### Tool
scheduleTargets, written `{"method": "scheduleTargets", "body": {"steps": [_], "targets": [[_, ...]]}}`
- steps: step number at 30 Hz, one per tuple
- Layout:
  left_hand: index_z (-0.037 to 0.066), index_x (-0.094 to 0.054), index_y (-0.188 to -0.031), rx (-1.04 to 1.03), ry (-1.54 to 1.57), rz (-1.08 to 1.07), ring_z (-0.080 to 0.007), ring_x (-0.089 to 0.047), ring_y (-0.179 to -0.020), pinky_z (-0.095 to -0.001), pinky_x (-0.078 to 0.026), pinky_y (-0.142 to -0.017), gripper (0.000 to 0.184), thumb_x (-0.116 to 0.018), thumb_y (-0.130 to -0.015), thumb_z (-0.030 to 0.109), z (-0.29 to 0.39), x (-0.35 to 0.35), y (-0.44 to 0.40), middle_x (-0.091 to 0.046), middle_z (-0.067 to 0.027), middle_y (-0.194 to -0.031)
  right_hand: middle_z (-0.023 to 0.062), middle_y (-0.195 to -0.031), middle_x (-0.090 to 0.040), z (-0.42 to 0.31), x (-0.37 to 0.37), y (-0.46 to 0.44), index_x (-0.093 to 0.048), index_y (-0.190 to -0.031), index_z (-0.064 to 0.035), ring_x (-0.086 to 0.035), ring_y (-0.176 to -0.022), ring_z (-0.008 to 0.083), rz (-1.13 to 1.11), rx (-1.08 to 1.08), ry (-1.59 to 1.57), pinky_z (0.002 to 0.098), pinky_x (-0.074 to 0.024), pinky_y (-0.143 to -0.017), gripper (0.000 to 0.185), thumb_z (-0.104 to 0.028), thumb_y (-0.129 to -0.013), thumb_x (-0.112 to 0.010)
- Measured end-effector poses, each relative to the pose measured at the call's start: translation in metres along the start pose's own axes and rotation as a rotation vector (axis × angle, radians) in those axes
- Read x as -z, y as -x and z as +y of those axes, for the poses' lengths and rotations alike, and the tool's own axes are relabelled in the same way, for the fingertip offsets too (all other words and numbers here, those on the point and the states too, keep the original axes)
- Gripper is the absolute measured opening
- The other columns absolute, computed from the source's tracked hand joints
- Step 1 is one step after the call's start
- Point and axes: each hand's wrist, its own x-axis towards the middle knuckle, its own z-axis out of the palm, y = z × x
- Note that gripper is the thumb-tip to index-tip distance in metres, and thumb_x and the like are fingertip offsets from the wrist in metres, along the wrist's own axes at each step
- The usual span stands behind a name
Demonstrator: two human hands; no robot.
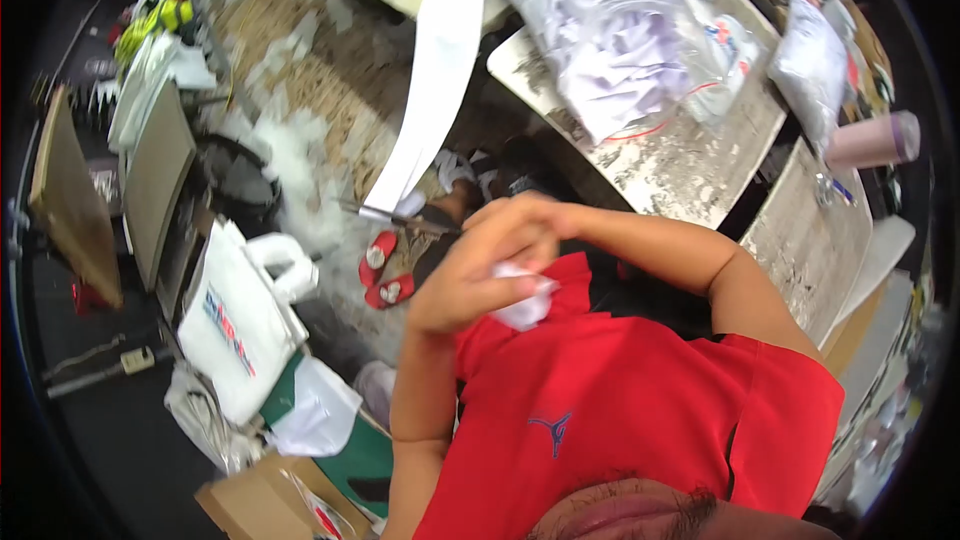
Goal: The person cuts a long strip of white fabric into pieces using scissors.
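Near the centre of the frame, the left hand (455, 280) is partly closed, and a small white piece (525, 307) is held at its thumb, apparently pinched because something so light and limp needs little grip. The piece lies just below the thumb, in front of the red shirt (640, 380). The right hand (525, 222) is bent inward, its fingers curled and overlapped by the left hand; whether anything is held in it cannot be told.

Just left of the hands, a dark pointed tool (425, 220), possibly scissors, is seen; by which hand it is held, if any, is not shown. At its blades, the lower end of a long white strip (440, 60) is seen, the rest running to the top edge.

Farther out, 2 red slippers (377, 256) are seen left of centre. At upper right, white cloth is bundled in a clear bag (610, 50) on a worn table (690, 175), probably bagged against dirt. A pink tumbler (870, 140) is placed at far right, and a printed white bag (225, 325) at lower left.
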Motion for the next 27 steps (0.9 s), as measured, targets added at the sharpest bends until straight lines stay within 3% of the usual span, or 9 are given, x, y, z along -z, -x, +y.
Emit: {"method": "scheduleTargets", "body": {"steps": [6, 8, 9, 10, 15, 16, 17, 23, 27], "targets": [[0.002, -0.059, -0.108, -0.746, -1.197, 0.191, -0.04, -0.053, -0.101, -0.0451, -0.044, -0.086, 0.025, -0.06, -0.082, 0.002, 0.006, -0.028, -0.196, -0.055, -0.0218, -0.109, 0.0127, -0.122, -0.064, -0.011, 0.02, -0.004, -0.059, -0.126, 0.0005, -0.057, -0.113, 0.0196, -0.074, -0.684, 0.413, 0.0352, -0.0456, -0.1, 0.032, -0.008, -0.094, -0.06], [0.0, -0.06, -0.113, -0.713, -1.473, 0.287, -0.0433, -0.05, -0.112, -0.0462, -0.043, -0.097, 0.032, -0.068, -0.085, 0.013, 0.004, -0.034, -0.209, -0.054, -0.0264, -0.123, 0.0061, -0.077, -0.064, -0.025, 0.01, -0.004, -0.061, -0.083, 0.0004, -0.059, -0.067, 0.0138, 0.056, -0.395, 0.36, 0.0295, -0.0487, -0.063, 0.018, -0.01, -0.092, -0.05], [-0.002, -0.059, -0.115, -0.67, -1.46, 0.203, -0.0439, -0.05, -0.115, -0.0468, -0.042, -0.099, 0.036, -0.069, -0.085, 0.016, 0.007, -0.041, -0.206, -0.053, -0.0276, -0.126, 0.0055, -0.075, -0.063, 0.025, 0.022, 0.005, -0.061, -0.083, -0.0002, -0.058, -0.063, 0.014, 0.097, -0.035, 0.516, 0.0301, -0.0485, -0.06, 0.019, -0.012, -0.094, -0.05], [-0.004, -0.058, -0.117, -0.619, -1.445, 0.111, -0.0446, -0.049, -0.118, -0.0473, -0.042, -0.102, 0.041, -0.071, -0.085, 0.019, 0.01, -0.051, -0.191, -0.051, -0.0288, -0.13, 0.0065, -0.08, -0.064, 0.022, 0.022, -0.003, -0.063, -0.087, -0.0005, -0.06, -0.071, 0.013, 0.16, -0.427, 0.215, 0.0273, -0.0493, -0.066, 0.017, -0.013, -0.094, -0.053], [-0.001, -0.058, -0.122, -0.117, -1.077, -0.579, -0.0374, -0.061, -0.107, -0.0417, -0.048, -0.094, 0.054, -0.073, -0.083, 0.033, 0.064, -0.057, -0.094, -0.064, -0.0196, -0.112, 0.0144, -0.146, -0.05, -0.147, -0.023, 0.011, -0.046, -0.145, -0.0031, -0.044, -0.136, 0.0218, 0.258, -0.375, 0.154, 0.0326, -0.0344, -0.111, 0.059, -0.03, -0.093, -0.058], [-0.001, -0.059, -0.124, -0.094, -0.915, -0.588, -0.0366, -0.062, -0.104, -0.0408, -0.049, -0.092, 0.055, -0.074, -0.084, 0.034, 0.068, -0.042, -0.078, -0.065, -0.0192, -0.111, 0.0119, -0.102, -0.069, -0.058, 0.002, -0.011, -0.067, -0.105, -0.0005, -0.061, -0.088, 0.0118, 0.264, -0.498, 0.452, 0.0319, -0.0486, -0.078, 0.029, -0.024, -0.091, -0.057], [-0.001, -0.06, -0.126, -0.071, -0.754, -0.593, -0.0358, -0.064, -0.102, -0.0398, -0.05, -0.09, 0.056, -0.074, -0.085, 0.034, 0.07, -0.023, -0.061, -0.066, -0.0188, -0.109, 0.0119, -0.095, -0.068, -0.047, 0.011, -0.015, -0.067, -0.1, -0.0002, -0.061, -0.083, 0.0122, 0.203, -0.474, 0.447, 0.0316, -0.0489, -0.073, 0.027, -0.023, -0.091, -0.056], [0.001, -0.058, -0.116, -0.573, -0.453, 1.232, -0.0217, -0.058, -0.111, -0.0381, -0.043, -0.101, 0.035, -0.041, -0.107, 0.03, -0.024, 0.157, 0.049, -0.062, -0.0129, -0.117, -0.0008, -0.068, -0.054, -0.039, 0.009, -0.022, -0.061, -0.087, -0.0019, -0.052, -0.06, 0.007, 0.214, -0.473, 0.155, 0.0263, -0.0432, -0.057, 0.045, -0.045, -0.099, -0.058], [0.0, -0.052, -0.132, -0.26, -0.026, 0.926, -0.0203, -0.057, -0.117, -0.0368, -0.041, -0.103, 0.043, -0.041, -0.108, 0.034, -0.072, 0.163, 0.06, -0.062, -0.012, -0.122, -0.001, -0.067, -0.054, -0.027, 0.009, -0.025, -0.059, -0.079, -0.0046, -0.053, -0.059, 0.0078, 0.14, -0.435, 0.107, 0.0251, -0.0418, -0.054, 0.052, -0.054, -0.094, -0.062]]}}
